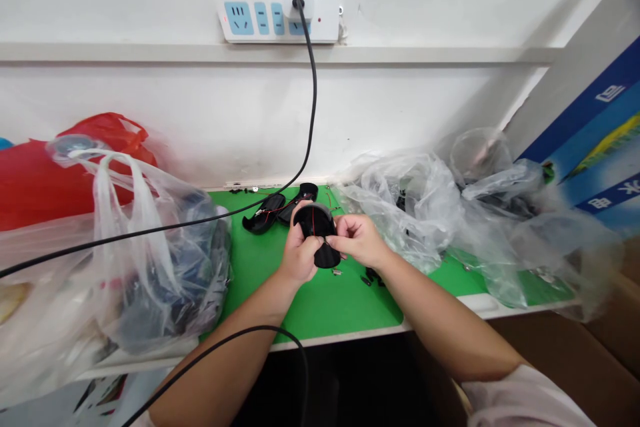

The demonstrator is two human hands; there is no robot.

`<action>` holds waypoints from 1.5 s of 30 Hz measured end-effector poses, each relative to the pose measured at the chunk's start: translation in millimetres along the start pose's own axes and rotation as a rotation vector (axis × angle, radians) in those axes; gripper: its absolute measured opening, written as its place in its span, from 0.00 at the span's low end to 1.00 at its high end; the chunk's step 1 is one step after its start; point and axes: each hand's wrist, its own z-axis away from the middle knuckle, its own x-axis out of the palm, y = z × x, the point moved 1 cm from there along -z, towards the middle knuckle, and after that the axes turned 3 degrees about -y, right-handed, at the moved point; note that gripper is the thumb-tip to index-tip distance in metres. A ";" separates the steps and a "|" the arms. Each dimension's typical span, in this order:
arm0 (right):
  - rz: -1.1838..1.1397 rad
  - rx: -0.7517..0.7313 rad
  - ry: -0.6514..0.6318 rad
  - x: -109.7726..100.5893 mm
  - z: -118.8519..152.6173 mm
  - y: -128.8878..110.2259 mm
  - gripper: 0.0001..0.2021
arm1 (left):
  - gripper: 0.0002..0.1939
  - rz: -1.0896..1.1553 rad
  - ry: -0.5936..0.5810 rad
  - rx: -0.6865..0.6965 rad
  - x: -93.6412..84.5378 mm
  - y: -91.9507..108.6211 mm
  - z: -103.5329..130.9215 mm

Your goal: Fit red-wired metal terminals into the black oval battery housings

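A black plastic shell (pixel 327 255) with a thin red wire inside is held above the green work surface (pixel 320 310). Its left side is gripped by my left hand (pixel 301 252), with the thumb reaching into the shell. My right hand (pixel 361 239) has its thumb and fingertips pressed together at the shell's right inner edge; any small part between them is too small to make out. Behind my hands lie more black shells (pixel 265 213) with red wires. A small metal part (pixel 337 272) and small black pieces (pixel 373 276) rest on the surface nearby.
Clear plastic bags with dark contents stand at the left (pixel 170 267) and right (pixel 415 207). A red bag (pixel 45 177) is at the far left. From a white power strip (pixel 327 20) on the wall, a black cable (pixel 314 100) runs down across the left side.
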 end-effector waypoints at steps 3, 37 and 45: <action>0.015 -0.020 0.013 1.6 0.7 -2.0 0.20 | 0.38 0.039 0.014 -0.023 1.2 1.2 0.7; -0.372 0.218 0.087 -2.7 -7.0 -0.2 0.19 | 0.52 0.057 -0.146 -0.197 -6.0 6.8 -13.1; -0.525 0.224 0.058 -5.2 -8.8 -7.1 0.16 | 0.28 0.141 -0.080 -0.356 -1.9 7.0 -11.9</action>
